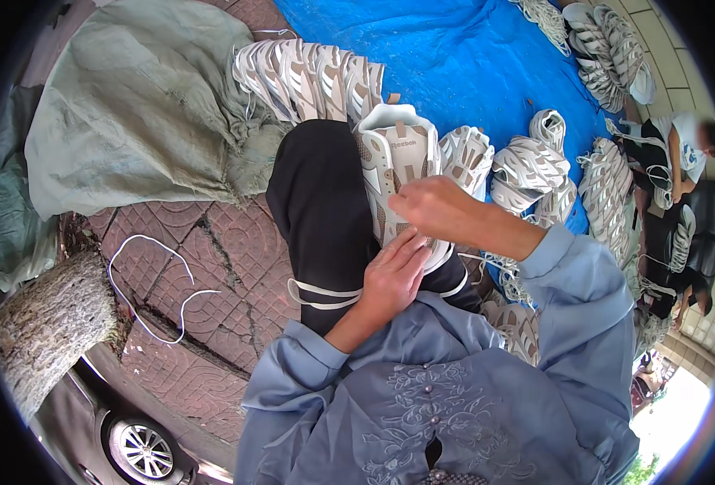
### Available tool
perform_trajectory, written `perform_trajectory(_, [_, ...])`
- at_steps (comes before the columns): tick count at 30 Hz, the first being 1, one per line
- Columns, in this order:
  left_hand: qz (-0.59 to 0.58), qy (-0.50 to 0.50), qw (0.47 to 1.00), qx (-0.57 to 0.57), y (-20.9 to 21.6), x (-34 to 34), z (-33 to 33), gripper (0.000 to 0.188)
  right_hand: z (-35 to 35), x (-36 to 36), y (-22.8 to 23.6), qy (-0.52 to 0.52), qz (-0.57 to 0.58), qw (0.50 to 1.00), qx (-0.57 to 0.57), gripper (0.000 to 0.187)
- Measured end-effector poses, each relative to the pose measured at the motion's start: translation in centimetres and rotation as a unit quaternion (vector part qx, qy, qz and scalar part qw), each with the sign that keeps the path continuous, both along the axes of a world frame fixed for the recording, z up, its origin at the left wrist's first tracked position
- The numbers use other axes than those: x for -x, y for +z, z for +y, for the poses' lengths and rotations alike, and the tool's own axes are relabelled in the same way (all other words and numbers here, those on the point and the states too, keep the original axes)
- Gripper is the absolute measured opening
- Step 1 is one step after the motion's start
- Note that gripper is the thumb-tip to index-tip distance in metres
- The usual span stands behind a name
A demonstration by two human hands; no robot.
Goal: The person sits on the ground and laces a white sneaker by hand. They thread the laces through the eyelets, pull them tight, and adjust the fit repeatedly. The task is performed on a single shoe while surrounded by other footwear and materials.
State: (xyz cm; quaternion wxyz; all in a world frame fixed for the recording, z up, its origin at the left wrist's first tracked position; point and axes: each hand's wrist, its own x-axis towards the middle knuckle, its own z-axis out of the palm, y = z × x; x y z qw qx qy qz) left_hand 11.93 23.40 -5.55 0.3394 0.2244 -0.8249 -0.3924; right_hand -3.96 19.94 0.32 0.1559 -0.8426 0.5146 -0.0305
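A white and beige sneaker lies across my lap, its heel end away from me and its toe close to my body. My right hand is closed in a pinch over the eyelets; what sits between its fingertips is too small to make out. Nearer to me, my left hand is closed on the toe part of the sneaker, its fingers together and partly hiding it. White shoelaces hang over my dark trouser legs on both sides of the shoe.
A row of sneakers stands beyond my knee. More sneakers lie in bundles on a blue tarp. At left are a grey sack, a loose white lace on paving, a tree trunk and a car. Other people sit at right.
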Motion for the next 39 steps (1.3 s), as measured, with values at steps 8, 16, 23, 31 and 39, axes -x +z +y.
perform_trajectory(8, [-0.01, 0.002, 1.0, -0.021, 0.1, 0.0, 0.2, 0.026, 0.7, -2.5, -2.1, 0.114, 0.15, 0.977, 0.096, 0.014])
perform_trajectory(16, [0.006, 0.005, 1.0, -0.02, 0.2, 0.1, 0.2, 0.028, -0.7, -2.8, -2.0, 0.082, 0.103, 0.989, 0.066, 0.014])
perform_trajectory(23, [0.007, 0.002, 1.0, -0.024, 0.2, 0.3, 0.0, 0.027, -1.8, -2.7, -1.6, 0.14, 0.105, 0.984, 0.017, 0.016])
perform_trajectory(31, [-0.002, -0.007, 1.0, -0.015, 0.0, 0.3, 0.2, 0.025, -3.0, -3.8, -0.1, 0.157, 0.069, 0.985, 0.012, 0.015])
perform_trajectory(39, [0.146, 0.161, 0.851, -0.478, 0.9, 0.4, -0.9, 0.022, -1.7, 0.4, 0.8, -0.06, -0.071, 0.995, 0.045, 0.009])
